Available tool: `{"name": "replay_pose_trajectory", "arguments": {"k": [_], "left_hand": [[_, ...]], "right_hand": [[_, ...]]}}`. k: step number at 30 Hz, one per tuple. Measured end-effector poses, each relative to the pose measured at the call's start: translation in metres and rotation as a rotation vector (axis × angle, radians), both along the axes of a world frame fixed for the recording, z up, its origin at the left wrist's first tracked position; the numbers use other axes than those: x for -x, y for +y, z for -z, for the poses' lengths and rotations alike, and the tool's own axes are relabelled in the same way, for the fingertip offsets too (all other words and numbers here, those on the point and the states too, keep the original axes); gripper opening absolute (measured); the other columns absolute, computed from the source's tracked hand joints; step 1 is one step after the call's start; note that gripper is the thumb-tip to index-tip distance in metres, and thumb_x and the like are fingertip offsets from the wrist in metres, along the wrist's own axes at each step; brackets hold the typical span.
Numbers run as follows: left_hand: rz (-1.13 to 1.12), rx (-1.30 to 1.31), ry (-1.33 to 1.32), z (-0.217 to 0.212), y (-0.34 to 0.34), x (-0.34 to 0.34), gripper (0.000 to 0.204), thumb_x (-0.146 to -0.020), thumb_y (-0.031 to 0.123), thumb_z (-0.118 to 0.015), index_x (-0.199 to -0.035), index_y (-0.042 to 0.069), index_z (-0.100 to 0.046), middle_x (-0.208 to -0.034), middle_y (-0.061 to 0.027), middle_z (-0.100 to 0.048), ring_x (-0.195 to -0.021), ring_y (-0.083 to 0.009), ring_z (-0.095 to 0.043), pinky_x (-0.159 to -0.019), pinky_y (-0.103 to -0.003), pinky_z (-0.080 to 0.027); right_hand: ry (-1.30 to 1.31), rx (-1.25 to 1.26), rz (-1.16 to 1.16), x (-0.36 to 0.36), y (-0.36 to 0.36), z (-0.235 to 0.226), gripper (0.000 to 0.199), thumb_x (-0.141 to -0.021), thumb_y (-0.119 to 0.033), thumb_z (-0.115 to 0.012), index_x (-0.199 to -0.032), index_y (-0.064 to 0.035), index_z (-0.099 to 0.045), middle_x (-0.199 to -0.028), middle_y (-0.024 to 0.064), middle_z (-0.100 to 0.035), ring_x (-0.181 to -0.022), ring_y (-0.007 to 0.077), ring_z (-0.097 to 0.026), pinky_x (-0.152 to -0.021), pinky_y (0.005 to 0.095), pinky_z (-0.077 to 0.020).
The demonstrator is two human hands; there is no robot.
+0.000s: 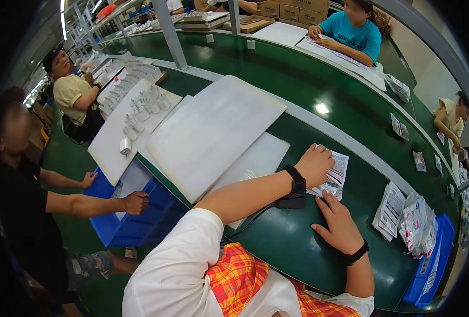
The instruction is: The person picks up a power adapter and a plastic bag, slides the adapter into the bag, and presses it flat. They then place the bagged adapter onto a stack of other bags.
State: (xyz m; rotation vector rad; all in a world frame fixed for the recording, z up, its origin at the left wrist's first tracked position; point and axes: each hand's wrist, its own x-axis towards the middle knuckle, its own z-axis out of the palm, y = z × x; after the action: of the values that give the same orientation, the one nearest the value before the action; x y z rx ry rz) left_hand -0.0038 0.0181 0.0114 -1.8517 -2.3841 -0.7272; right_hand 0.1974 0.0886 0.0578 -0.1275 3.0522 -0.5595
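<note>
Green surface (298,248) on a factory line with seated workers. Left hand (314,164), fingers curled, presses a printed leaflet (339,170); right hand (340,224) lies flat and released, fingertips touching the clear packet (330,187) beneath it.

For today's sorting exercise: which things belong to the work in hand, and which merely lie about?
In hand: left hand and right hand on the clear packet with printed leaflet.

Lying about: leaflet stack, blue bin, white foam sheets.

Long green workbench (298,95), grey divider rail (345,137), strip lights (62,18) overhead, green floor (81,232)
</note>
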Motion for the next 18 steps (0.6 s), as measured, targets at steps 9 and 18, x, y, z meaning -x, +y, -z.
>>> {"name": "replay_pose_trajectory", "arguments": {"k": [9, 18], "left_hand": [[-0.063, -0.12, -0.039, 0.001, 0.002, -0.002, 0.038, -0.07, 0.007, -0.063, -0.108, 0.005, -0.063, -0.105, -0.0126, -0.061, -0.11, -0.0321, -0.052, -0.108, -0.053, -0.031], [-0.046, -0.006, -0.043, 0.001, 0.001, -0.001, 0.042, -0.071, 0.008, -0.063, -0.112, 0.004, -0.057, -0.107, -0.0133, -0.062, -0.112, -0.0336, -0.053, -0.109, -0.056, -0.029]], "right_hand": [[-0.008, 0.004, 0.001, 0.0, 0.0, -0.001, 0.065, -0.081, -0.026, -0.069, -0.136, 0.0006, -0.045, -0.146, 0.021, -0.037, -0.133, 0.0376, -0.039, -0.11, 0.0426, -0.0321], [-0.016, 0.007, 0.003, 0.001, -0.002, -0.002, 0.066, -0.081, -0.026, -0.069, -0.136, 0.0006, -0.045, -0.147, 0.0209, -0.037, -0.133, 0.0376, -0.038, -0.11, 0.0427, -0.0313]]}}
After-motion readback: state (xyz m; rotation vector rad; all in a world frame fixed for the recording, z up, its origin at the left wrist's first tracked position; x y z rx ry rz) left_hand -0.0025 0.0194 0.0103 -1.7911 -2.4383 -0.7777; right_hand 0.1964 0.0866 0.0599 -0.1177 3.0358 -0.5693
